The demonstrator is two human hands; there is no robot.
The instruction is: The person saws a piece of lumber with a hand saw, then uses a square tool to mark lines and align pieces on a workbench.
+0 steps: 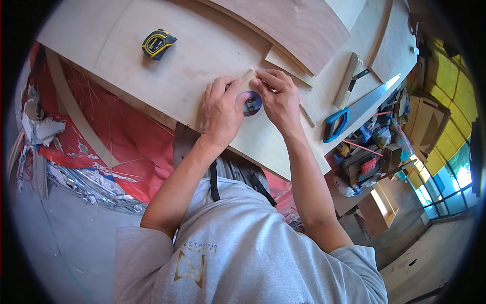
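Near the middle of the plywood board point(116, 45), my left hand point(220, 111) grips a round roll point(251, 104) with a dark purple label, probably tape. A short pale strip point(247, 77) rises between my hands. My right hand point(278, 101) is closed at that strip, thumb and index finger pinched; whether it grips the strip or the roll's edge is hard to tell. A black and yellow tape measure point(158, 44) lies up and left of my hands. A thin pencil-like stick point(307, 114) lies just right of my right hand.
Curved plywood pieces point(298, 25) lie at the back. A blue-handled handsaw point(335, 124) and a pale wooden bar with black metal point(347, 81) rest on the right. Red sheeting point(136, 162) and metal scraps point(96, 185) are below left, piled clutter point(369, 162) and a wooden box point(377, 205) below right.
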